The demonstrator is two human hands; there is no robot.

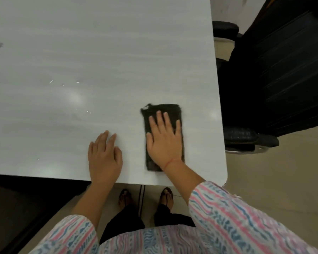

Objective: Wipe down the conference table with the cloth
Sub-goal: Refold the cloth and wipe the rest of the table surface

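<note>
Right hand point(163, 142) lay flat, fingers straight and slightly spread, pressing a dark folded cloth point(162, 114) against the pale bench point(81, 52). Cloth sat near the bench's right front corner. Left hand point(104, 156) rested open on the bare bench just beside the cloth, not touching it. Black office chair point(275, 79) stood off the right edge.

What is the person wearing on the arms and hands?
Both hands are bare, no gloves or rings visible: left hand, right hand. A thin red thread circles the right wrist. The loose sleeves end around mid-forearm, patterned in pink, blue and white stripes.
</note>
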